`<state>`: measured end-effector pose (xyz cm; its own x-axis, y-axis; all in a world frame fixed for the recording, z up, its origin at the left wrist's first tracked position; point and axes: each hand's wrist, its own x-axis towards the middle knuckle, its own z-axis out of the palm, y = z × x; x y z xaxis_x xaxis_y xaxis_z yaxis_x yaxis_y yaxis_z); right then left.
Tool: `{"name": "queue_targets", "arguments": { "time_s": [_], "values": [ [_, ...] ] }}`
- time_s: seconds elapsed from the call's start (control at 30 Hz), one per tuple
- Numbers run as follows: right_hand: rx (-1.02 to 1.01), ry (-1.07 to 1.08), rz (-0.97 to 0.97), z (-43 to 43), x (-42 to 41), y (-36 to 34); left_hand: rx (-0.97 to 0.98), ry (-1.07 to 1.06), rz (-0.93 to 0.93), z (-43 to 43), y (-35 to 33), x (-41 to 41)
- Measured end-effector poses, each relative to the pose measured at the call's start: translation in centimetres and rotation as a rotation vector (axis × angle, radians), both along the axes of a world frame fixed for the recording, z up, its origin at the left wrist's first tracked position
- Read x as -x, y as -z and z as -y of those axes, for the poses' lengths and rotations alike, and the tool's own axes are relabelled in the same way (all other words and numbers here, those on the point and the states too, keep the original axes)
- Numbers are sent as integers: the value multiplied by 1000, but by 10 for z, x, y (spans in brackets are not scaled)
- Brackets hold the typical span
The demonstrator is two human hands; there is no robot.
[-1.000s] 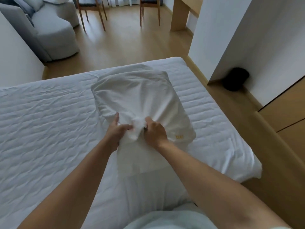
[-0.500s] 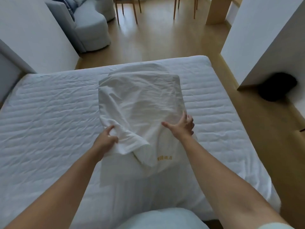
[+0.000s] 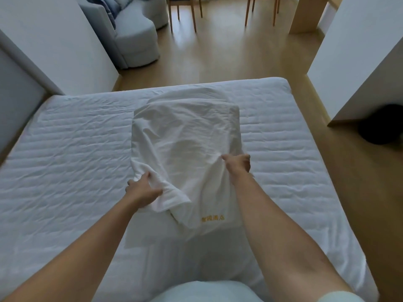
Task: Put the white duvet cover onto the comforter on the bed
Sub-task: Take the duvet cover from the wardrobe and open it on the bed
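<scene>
Unfolding folded white duvet cover (image 3: 185, 147), frame centre: your left hand (image 3: 142, 192) grips flap, right hand (image 3: 238, 164) pinches edge; pull apart evenly.

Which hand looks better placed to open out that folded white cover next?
Left, probably. The left hand grips a loose flap of the duvet cover, lifted and free to swing out over the comforter. The right hand only pinches its right edge.
</scene>
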<state>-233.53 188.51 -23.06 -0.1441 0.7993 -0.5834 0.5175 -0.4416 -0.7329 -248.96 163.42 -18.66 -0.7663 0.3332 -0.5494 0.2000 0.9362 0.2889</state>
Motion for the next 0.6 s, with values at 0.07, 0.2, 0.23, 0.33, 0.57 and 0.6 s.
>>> {"name": "queue_targets", "arguments": {
  "time_s": [0.07, 0.2, 0.23, 0.33, 0.57, 0.6],
  "values": [
    [61, -34, 44, -2, -1, 0, 8, -4, 14, 5, 3, 1],
    [39, -17, -83, 0, 1, -2, 13, -5, 63, 17, 6, 11],
    [27, 19, -128, 3, 3, -5, 11, -2, 72, 18, 7, 13],
    [220, 61, -531, 17, 17, -16, 9, 11, 102, 23, 7, 17],
    [-281, -979, -261, 108, 65, -38, -198, -27, 10, -5, -8, 18],
    [-344, -1080, -191, 117, 66, -37, -294, -13, 30, -14, -12, 17]
  ]
}}
